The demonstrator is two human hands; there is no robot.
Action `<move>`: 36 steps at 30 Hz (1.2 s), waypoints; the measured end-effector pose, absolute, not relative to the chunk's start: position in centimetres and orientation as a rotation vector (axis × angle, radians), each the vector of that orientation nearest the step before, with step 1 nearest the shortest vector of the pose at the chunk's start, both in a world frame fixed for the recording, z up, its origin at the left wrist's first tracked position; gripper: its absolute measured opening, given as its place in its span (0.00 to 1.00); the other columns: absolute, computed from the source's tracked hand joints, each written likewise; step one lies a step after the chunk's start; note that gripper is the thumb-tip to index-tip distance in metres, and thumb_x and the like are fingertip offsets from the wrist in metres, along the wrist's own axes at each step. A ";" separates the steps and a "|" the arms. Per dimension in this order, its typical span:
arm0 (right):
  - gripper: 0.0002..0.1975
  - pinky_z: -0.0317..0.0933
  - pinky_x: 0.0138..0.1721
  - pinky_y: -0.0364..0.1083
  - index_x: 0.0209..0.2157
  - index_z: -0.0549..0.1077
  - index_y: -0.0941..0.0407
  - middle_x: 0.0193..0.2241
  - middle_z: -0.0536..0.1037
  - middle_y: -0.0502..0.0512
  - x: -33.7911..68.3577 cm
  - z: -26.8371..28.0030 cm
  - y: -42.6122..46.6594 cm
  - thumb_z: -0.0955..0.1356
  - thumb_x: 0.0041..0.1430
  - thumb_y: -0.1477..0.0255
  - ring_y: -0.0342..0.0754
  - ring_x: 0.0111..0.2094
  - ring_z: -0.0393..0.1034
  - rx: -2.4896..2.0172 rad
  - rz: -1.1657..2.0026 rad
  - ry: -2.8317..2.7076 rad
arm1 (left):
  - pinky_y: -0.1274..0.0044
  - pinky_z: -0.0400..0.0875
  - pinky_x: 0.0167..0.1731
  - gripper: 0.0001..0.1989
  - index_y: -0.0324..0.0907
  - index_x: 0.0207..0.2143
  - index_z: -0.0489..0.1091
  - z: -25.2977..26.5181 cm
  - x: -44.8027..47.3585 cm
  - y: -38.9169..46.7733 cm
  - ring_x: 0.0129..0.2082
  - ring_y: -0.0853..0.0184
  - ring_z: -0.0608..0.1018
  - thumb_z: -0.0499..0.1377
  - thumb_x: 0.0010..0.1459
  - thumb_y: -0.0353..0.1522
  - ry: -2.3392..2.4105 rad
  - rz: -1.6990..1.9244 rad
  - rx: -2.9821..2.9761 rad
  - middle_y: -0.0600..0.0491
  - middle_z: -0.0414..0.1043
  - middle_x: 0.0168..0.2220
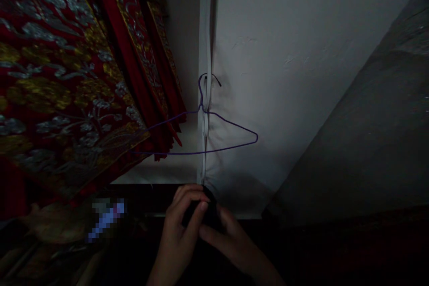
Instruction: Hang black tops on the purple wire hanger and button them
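Both of my hands are close together low in the middle of the dim head view. With its fingers bent round it, my left hand (184,216) grips a black item (209,219) that looks soft; its kind is lost in the dark. From the other side my right hand (228,234) closes on the same item, thumb and fingers pressed against it. Just above them, a thin purple wire hanger (231,146) hangs by its hook on a white cord (208,53) against the wall. The lower end of the cord runs down to the black item.
Red cloth (127,49) with gold and silver embroidery hangs at the left, overlapping the hanger's left end. A pale wall (284,53) stands behind, with a grey slanted surface (362,143) at the right. The lower left holds dark clutter and a blurred-out patch.
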State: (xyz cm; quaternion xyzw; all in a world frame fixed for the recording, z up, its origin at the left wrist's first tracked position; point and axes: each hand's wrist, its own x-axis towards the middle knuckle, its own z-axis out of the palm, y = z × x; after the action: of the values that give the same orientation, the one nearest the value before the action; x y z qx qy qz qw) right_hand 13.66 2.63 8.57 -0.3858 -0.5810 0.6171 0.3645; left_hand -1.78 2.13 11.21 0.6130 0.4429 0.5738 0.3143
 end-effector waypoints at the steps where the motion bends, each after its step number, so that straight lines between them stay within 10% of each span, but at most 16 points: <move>1: 0.29 0.63 0.58 0.58 0.55 0.75 0.55 0.51 0.79 0.59 13.8 8.9 2.9 0.74 0.54 0.55 0.61 0.55 0.71 -1.067 1.595 -1.499 | 0.70 0.68 0.56 0.14 0.46 0.42 0.77 10.9 -2.3 2.4 0.53 0.58 0.75 0.57 0.67 0.43 1.156 1.470 1.607 0.47 0.75 0.49; 5: 0.16 0.67 0.45 0.51 0.40 0.79 0.56 0.38 0.81 0.55 15.1 11.1 4.2 0.73 0.47 0.67 0.55 0.42 0.75 -1.259 1.464 -1.706 | 0.61 0.60 0.65 0.29 0.46 0.61 0.70 7.5 -4.8 2.6 0.63 0.53 0.70 0.50 0.67 0.52 1.140 0.996 1.531 0.45 0.71 0.61; 10: 0.07 0.63 0.35 0.44 0.25 0.76 0.55 0.25 0.76 0.50 17.2 14.7 7.3 0.65 0.46 0.75 0.48 0.32 0.70 -0.966 1.136 -1.955 | 0.62 0.67 0.59 0.28 0.45 0.53 0.78 3.2 -8.6 2.4 0.55 0.50 0.76 0.58 0.61 0.54 1.292 0.521 1.670 0.45 0.78 0.53; 16: 0.27 0.66 0.44 0.46 0.55 0.74 0.51 0.41 0.81 0.51 15.9 15.2 13.4 0.64 0.52 0.75 0.49 0.39 0.75 -0.949 0.836 -1.652 | 0.67 0.76 0.48 0.21 0.46 0.43 0.82 5.7 -14.4 2.6 0.46 0.51 0.81 0.68 0.52 0.47 1.575 0.930 1.565 0.49 0.83 0.43; 19: 0.15 0.64 0.53 0.50 0.44 0.79 0.52 0.43 0.82 0.53 15.1 13.9 16.0 0.65 0.58 0.66 0.54 0.48 0.74 -0.988 0.808 -1.656 | 0.71 0.78 0.38 0.14 0.48 0.37 0.83 7.8 -16.5 2.8 0.38 0.53 0.82 0.70 0.49 0.43 1.566 1.107 1.570 0.52 0.83 0.35; 24: 0.09 0.67 0.36 0.47 0.27 0.78 0.54 0.26 0.80 0.51 17.0 13.4 16.7 0.67 0.50 0.66 0.52 0.32 0.73 -1.075 0.920 -1.717 | 0.71 0.76 0.38 0.11 0.50 0.35 0.83 9.2 -18.5 4.3 0.38 0.53 0.83 0.67 0.52 0.44 1.712 0.942 1.803 0.50 0.84 0.36; 36: 0.13 0.66 0.29 0.48 0.26 0.79 0.54 0.24 0.79 0.53 18.1 14.8 14.7 0.71 0.55 0.59 0.51 0.27 0.72 -1.141 0.924 -1.713 | 0.71 0.72 0.49 0.12 0.44 0.35 0.73 17.7 -16.7 7.2 0.47 0.57 0.78 0.55 0.63 0.42 1.542 1.190 2.163 0.49 0.77 0.41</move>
State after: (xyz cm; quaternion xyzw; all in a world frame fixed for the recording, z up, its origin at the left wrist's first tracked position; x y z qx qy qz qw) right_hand 18.13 14.73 14.81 -0.4571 -0.6860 0.3700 0.4284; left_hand -16.69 7.18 17.67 0.7382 0.5261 0.4061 0.1153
